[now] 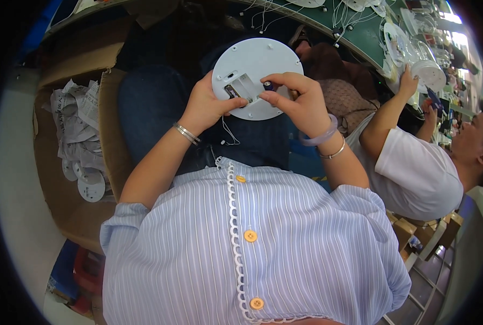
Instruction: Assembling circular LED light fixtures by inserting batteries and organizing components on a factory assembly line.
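Note:
A round white plastic disc (252,57) with a battery compartment (245,85) is held over my lap. My left hand (205,104) grips its left edge, the thumb pressed near a dark battery (231,91) that lies in the compartment. Between the thumb and fingers of my right hand (301,98) is another small dark battery (268,85), tilted with one end showing, at the compartment's right side. A thin white cable (228,135) with a small plug hangs below the disc.
To the left stands an open cardboard box (114,124) with printed paper wrappings (81,114) and white discs (91,187). Ahead is a green worktable (360,40) with wired parts. At the right, a co-worker in a white shirt (420,168) handles a clear and white round piece (428,75).

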`<move>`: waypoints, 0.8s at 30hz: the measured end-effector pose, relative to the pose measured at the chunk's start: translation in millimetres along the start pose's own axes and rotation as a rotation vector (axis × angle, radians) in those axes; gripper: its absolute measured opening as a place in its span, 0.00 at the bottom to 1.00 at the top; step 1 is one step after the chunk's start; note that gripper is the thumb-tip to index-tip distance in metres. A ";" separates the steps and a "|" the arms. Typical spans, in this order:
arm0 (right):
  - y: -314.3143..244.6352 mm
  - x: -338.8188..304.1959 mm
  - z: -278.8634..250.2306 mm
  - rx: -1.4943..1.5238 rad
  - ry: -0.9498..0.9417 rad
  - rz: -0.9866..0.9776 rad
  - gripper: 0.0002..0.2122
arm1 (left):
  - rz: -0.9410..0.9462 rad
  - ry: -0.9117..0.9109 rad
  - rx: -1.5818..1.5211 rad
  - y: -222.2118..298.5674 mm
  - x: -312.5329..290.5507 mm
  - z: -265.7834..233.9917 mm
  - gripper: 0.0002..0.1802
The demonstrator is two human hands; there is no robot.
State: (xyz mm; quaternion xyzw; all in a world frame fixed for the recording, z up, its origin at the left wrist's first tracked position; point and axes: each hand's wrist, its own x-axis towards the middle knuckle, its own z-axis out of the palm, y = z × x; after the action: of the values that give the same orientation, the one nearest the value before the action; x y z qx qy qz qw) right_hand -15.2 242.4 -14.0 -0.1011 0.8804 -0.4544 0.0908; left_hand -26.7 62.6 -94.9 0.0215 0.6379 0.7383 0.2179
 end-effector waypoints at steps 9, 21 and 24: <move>13.2 15.5 12.4 0.063 0.007 0.063 0.11 | -0.088 -0.215 -0.080 11.7 9.7 -15.3 0.34; 8.6 17.4 6.5 0.254 -0.073 0.220 0.10 | 0.037 -0.180 0.037 -2.3 11.0 -13.6 0.34; 14.4 16.9 11.6 0.164 -0.020 0.102 0.09 | 0.046 -0.169 0.037 -4.0 11.9 -12.4 0.35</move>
State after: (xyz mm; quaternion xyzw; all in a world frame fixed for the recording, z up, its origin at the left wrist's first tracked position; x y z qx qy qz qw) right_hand -29.9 237.1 -33.5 -0.0531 0.8433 -0.5186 0.1305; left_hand -40.2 55.6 -104.0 0.1026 0.6301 0.7268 0.2535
